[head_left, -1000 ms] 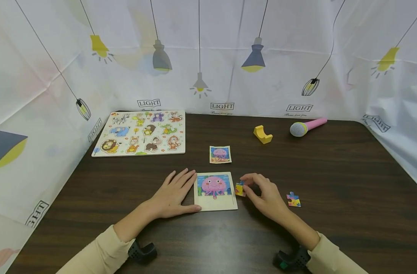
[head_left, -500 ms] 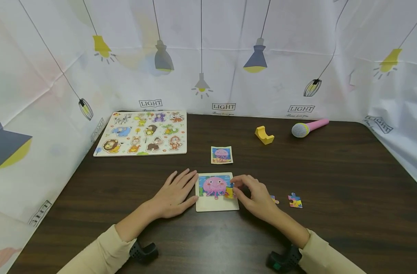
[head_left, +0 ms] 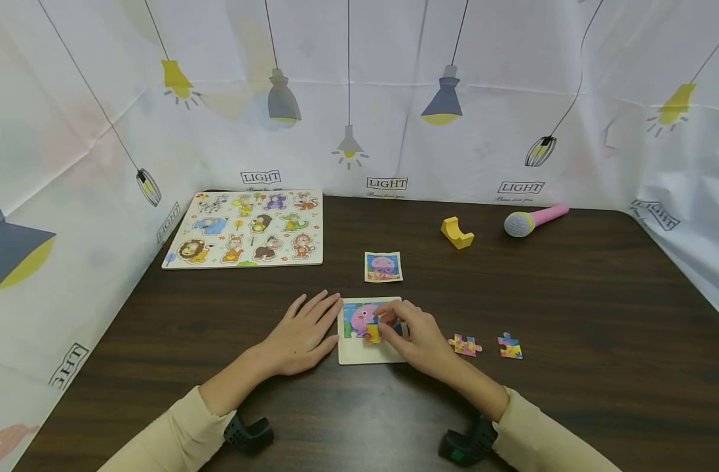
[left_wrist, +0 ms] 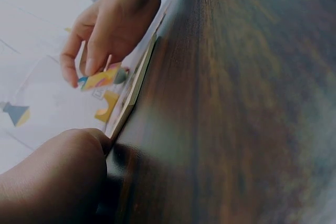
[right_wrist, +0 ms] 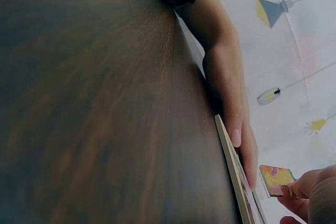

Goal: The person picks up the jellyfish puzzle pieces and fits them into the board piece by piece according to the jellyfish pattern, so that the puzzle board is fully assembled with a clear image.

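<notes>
Pinching a yellow puzzle piece (head_left: 371, 334), the right hand (head_left: 415, 334) has moved left above the board (head_left: 362, 354), touched by the outstretched left hand (head_left: 299, 337), so the piece seems not yet fitted.

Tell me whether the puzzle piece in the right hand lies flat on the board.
No: the left wrist view shows the right hand pinching the puzzle piece above the board, with a gap between them.

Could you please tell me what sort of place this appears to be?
Probably a staged indoor play area: a lamp-printed white cloth stands behind a dark table, which bears a jigsaw board and an animal picture board.
</notes>
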A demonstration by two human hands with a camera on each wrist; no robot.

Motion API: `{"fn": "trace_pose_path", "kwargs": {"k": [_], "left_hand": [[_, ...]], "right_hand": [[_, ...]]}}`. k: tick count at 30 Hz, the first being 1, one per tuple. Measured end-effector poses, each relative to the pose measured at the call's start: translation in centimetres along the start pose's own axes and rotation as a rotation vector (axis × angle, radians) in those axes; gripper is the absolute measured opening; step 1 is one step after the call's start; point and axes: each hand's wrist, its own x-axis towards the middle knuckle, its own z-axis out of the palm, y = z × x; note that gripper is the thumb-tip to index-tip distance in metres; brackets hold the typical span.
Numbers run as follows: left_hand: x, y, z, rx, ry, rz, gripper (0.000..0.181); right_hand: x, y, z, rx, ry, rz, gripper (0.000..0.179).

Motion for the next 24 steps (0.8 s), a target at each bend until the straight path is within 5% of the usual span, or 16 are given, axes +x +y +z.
{"fn": "trace_pose_path", "kwargs": {"k": [24], "left_hand": [[-0.1, -0.1, 0.0, 0.010, 0.013, 0.017, 0.058]], "right_hand": [[0.9, -1.1, 2.7, 0.000, -0.042, -0.043, 0.015]]}}
